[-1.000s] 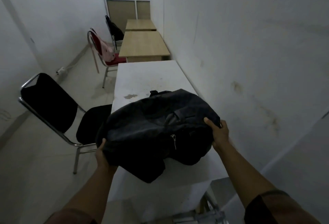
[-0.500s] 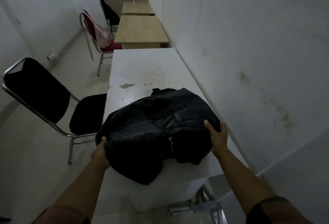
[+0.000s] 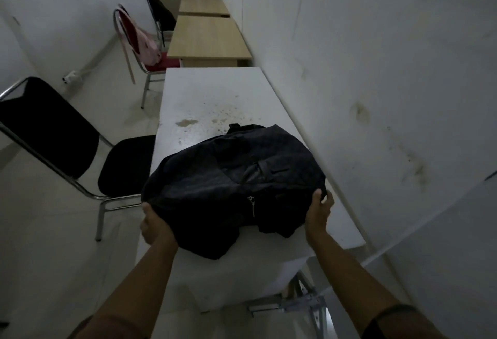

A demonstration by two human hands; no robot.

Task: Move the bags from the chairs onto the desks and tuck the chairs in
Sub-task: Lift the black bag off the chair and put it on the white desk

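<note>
Since 1 second ago, black bag has settled lower onto white desk, near its front end. Left hand grips the bag at 8 o'clock, right hand at 4 o'clock, fingers curled on fabric. Black chair stands untucked at 9 o'clock; pink bag sits on red chair at 11 o'clock.

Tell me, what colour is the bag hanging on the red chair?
Pink. The bag on the red chair shows best in the head view.
</note>
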